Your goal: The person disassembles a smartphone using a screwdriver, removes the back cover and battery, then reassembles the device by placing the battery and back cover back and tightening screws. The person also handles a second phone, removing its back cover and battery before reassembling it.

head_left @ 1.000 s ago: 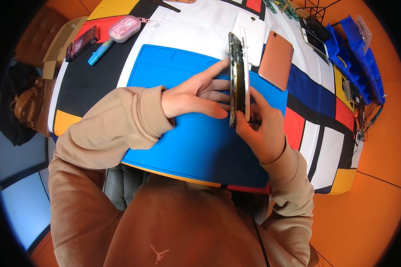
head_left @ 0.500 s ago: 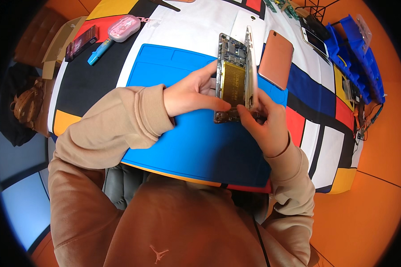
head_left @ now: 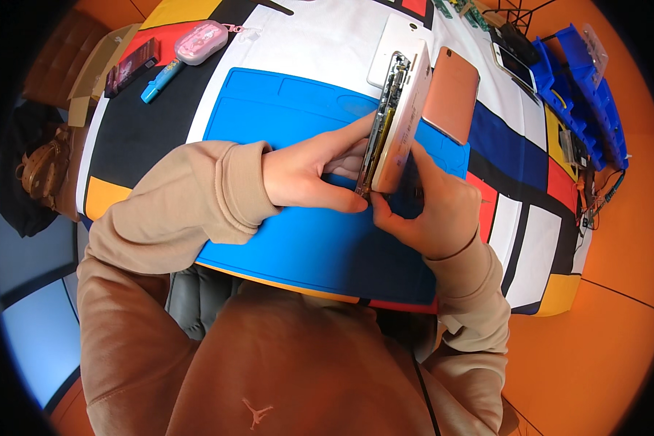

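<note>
Above the blue mat I hold an opened smartphone, tilted almost edge-on. Its inner frame, with a circuit board and a thin yellowish strip of the battery showing, is gripped by my left hand, thumb at the lower end. Against the frame's right side stands the pale back cover, close to it with a narrow gap. My right hand grips this cover, its thumb near the bottom edge and its fingers partly hidden behind.
Beyond the phone lie a white phone-shaped panel and a rose-gold one. Farther right are a white-framed phone and blue parts bins. At the left sit a pink case, a blue tube and a dark box.
The phone has turned from showing its battery and board to nearly edge-on, and the cover has swung closer to the frame. Both hands have shifted slightly with it.
</note>
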`<state>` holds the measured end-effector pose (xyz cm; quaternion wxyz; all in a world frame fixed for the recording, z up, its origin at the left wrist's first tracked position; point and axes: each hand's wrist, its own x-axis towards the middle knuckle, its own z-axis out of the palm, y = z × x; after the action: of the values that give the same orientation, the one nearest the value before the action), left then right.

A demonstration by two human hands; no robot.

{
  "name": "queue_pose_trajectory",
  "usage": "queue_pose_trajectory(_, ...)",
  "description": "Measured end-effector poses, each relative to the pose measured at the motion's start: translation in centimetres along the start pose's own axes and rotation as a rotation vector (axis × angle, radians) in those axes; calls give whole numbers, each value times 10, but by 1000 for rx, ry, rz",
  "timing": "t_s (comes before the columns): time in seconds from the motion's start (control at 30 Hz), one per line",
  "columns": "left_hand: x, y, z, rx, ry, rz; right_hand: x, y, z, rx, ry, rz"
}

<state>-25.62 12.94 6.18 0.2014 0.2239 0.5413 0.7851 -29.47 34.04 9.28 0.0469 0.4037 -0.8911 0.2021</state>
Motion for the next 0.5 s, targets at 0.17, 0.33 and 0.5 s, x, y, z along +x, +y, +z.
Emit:
queue_pose_trajectory(0.17,-2,0,4,-46,35,-71,-1,1,9,-41,96,-74)
queue_pose_trajectory(0.33,-3,4,7,39,112,-159,-3,-1,16,-111,128,-69)
queue_pose_trajectory(0.5,-2,3,6,99,180,-164,-3,4,26,-188,235,-152)
